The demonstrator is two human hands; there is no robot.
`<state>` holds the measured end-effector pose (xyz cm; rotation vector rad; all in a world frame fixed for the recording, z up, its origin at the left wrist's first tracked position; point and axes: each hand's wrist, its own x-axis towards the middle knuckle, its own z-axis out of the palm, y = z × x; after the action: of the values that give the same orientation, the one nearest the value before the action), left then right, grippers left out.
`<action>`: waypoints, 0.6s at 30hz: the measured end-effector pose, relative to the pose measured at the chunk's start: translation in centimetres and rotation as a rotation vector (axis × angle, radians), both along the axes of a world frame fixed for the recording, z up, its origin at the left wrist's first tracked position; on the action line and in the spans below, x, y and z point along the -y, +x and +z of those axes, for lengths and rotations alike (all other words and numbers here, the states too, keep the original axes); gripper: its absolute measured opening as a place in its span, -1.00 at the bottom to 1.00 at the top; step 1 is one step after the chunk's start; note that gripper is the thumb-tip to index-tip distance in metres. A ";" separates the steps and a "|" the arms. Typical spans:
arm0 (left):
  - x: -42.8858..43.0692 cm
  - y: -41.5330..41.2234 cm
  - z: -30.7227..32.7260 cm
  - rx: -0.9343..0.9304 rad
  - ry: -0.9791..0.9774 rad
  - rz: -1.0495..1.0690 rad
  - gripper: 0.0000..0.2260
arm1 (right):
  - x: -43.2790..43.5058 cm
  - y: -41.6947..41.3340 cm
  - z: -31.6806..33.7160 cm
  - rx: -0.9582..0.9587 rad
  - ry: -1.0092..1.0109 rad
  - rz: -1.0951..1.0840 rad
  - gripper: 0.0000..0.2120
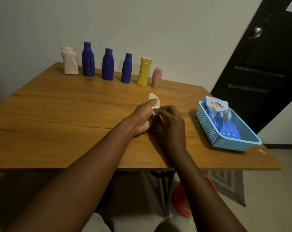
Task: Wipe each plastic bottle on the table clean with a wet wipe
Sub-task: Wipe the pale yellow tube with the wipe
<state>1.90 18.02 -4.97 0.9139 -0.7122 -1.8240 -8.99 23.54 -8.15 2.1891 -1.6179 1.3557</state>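
- The table [58, 114] lay bare across its left and middle
- Six bottles [108, 64] lined the far edge, narrow gaps between them
- A blue basket [214, 131] blocked the right side

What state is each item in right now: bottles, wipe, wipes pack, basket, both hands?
Cream bottle: held in left hand.
Wet wipe: crumpled, pressed on it by right hand.
Six bottles: upright along the table's far edge.
Wipes pack: open, in basket.
Blue basket: on table.
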 end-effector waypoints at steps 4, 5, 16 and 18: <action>0.4 0.1 0.1 -0.160 0.060 0.046 -0.85 | -0.3 -0.4 0.4 0.286 0.032 0.026 -0.84; 0.5 0.1 0.1 -0.169 0.056 0.062 -0.85 | -0.3 -0.4 0.5 0.339 0.063 0.020 -0.86; 0.5 -0.3 -0.5 0.001 -0.068 0.011 -0.77 | -0.3 0.0 0.2 0.064 0.005 0.065 -0.69; 0.4 -0.3 -0.5 -0.020 -0.048 0.021 -0.71 | -0.3 0.0 0.2 0.082 -0.001 0.065 -0.72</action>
<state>1.60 17.59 -5.43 0.8678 -0.7287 -1.7873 -8.94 23.85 -8.00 2.2324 -1.5854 1.4820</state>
